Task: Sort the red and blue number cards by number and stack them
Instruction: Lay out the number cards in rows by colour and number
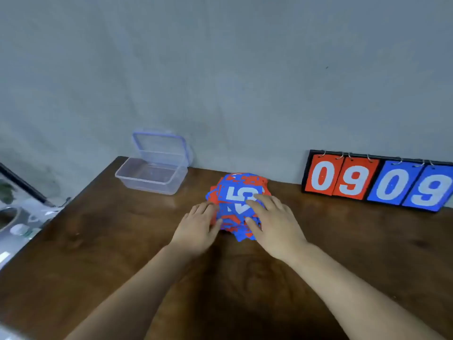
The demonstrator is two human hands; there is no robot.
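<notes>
Fingers (263,201) of the right hand (275,225) lie nearly straight and slightly apart on top of the pile of red and blue number cards (228,182), with the thumb against the pile's near edge; they curl round nothing. The left hand (198,229) rests flat at the pile's left side, its fingers (206,209) close together and touching the card edges, the thumb pointing in toward the near corner. Between the two hands the cards sit in one loose, fanned heap, corners jutting out at different angles. A blue card with a white 5 (239,193) lies face up on top, partly covered by the right fingertips. The heap sits on the brown wooden table (98,241), toward its far edge and near the grey wall (220,82). To the left, well apart, stands a clear plastic container (149,179), its blue-rimmed lid (160,148) tipped up against the wall. To the right, a flip scoreboard (377,184) leans on the wall, showing 09 in red and 09 in blue.
</notes>
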